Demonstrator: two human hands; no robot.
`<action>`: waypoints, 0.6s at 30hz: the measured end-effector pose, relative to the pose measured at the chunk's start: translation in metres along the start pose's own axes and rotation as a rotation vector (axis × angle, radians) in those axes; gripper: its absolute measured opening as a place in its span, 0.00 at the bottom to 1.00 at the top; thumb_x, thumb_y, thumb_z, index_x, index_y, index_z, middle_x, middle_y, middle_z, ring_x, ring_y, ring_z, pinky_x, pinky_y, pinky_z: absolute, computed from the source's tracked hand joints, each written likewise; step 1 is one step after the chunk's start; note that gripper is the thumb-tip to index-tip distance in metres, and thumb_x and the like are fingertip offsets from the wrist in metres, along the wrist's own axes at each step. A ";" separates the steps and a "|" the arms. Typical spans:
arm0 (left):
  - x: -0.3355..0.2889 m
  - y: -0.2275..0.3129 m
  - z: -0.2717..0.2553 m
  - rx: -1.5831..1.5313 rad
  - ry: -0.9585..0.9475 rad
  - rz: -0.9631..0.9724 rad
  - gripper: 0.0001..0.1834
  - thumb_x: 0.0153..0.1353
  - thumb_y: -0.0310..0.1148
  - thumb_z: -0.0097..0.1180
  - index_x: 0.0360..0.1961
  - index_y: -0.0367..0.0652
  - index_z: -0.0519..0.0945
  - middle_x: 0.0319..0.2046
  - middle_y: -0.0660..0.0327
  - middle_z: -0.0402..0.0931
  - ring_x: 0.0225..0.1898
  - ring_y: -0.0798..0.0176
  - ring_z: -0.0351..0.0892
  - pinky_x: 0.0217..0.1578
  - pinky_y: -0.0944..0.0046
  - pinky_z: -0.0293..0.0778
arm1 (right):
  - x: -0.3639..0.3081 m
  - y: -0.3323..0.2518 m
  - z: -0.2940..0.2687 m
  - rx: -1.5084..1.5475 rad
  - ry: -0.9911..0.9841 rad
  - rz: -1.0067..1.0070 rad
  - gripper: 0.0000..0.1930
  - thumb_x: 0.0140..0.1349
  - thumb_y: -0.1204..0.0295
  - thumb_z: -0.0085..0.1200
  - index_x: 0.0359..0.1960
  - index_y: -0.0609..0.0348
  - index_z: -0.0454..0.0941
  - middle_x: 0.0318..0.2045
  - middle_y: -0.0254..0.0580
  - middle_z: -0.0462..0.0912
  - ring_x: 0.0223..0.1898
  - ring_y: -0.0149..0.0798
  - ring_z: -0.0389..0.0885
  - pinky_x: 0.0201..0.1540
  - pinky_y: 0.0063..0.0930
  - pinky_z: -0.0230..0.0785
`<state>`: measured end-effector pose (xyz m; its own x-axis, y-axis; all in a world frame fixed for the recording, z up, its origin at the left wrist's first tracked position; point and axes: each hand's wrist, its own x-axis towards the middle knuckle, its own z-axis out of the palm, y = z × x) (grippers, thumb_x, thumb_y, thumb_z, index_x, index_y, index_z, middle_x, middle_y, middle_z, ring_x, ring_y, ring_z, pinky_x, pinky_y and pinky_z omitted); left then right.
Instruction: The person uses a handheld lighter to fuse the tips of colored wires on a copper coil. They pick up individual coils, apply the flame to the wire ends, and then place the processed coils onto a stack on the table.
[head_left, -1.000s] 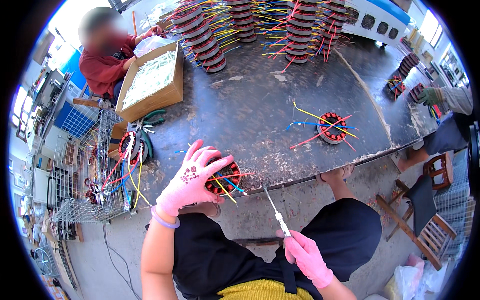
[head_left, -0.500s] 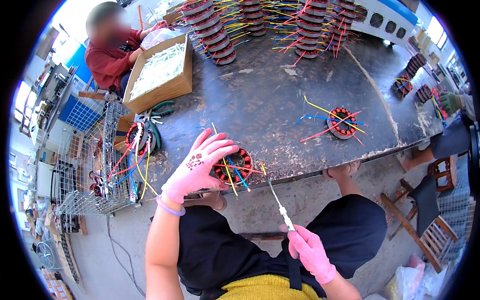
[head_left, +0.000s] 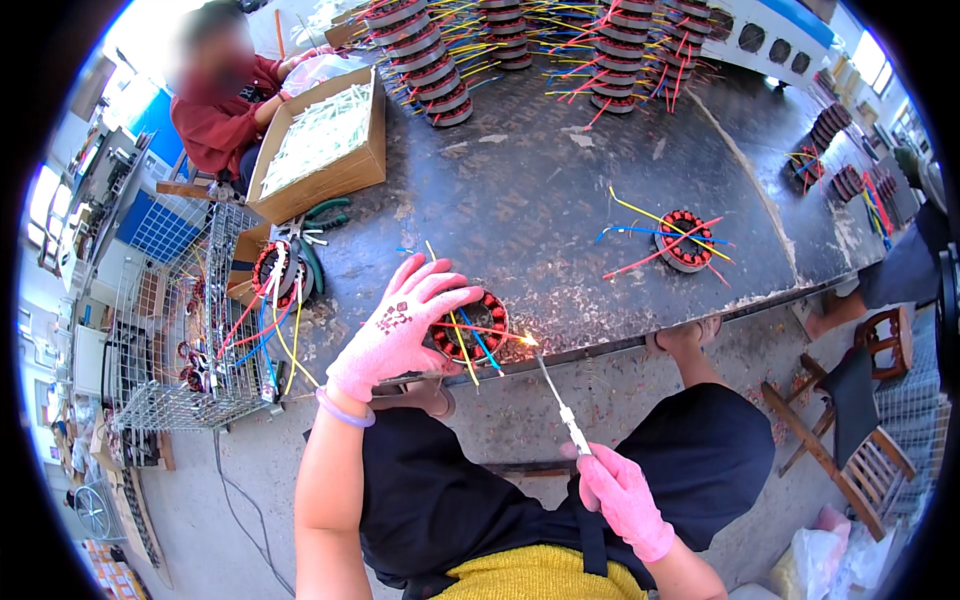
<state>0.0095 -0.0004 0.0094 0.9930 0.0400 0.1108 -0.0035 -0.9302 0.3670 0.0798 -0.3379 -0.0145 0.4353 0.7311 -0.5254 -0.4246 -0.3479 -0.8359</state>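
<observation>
Flanking the table (head_left: pixel 560 220), left of the left hand's grip, is a wire basket (head_left: pixel 205 410); beside it, wired rings (head_left: pixel 266 264) and pliers (head_left: pixel 313 262) lie near the grip, probably for easy reach. The left hand (head_left: pixel 405 325) clasps the left side of the ring (head_left: pixel 497 320), fingers fanned over the top, thumb at the near side. This hold presumably steadies the ring at the table edge and leaves its right side exposed. From there a red wire (head_left: pixel 512 335) extends right of the grip to a flame (head_left: pixel 530 340) at the lighter (head_left: pixel 571 422) tip. The right hand (head_left: pixel 625 500), lower right, pinches the lighter's handle; the long neck likely keeps the glove clear of heat. A second ring (head_left: pixel 688 262) lies farther right, wires splayed.

Surface: dark, scuffed, pale-flecked beside the grip. Room: beyond the grip at left, a co-worker (head_left: pixel 215 140) sits by a box (head_left: pixel 350 168) of white tubes; straight beyond, stacks (head_left: pixel 432 80) of rings rise; far right, a chair (head_left: pixel 845 420) stands on grey floor (head_left: pixel 510 420).
</observation>
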 end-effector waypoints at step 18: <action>0.003 0.000 0.000 0.010 -0.031 0.009 0.52 0.28 0.37 0.77 0.64 0.51 0.73 0.62 0.60 0.70 0.70 0.49 0.59 0.74 0.43 0.45 | -0.001 0.000 0.001 0.056 -0.015 0.012 0.18 0.73 0.66 0.46 0.57 0.64 0.75 0.21 0.29 0.70 0.23 0.23 0.68 0.27 0.22 0.64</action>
<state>0.0129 0.0002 0.0098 0.9961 0.0206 0.0855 -0.0113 -0.9339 0.3573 0.0778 -0.3383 -0.0139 0.4176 0.7360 -0.5329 -0.4736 -0.3241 -0.8189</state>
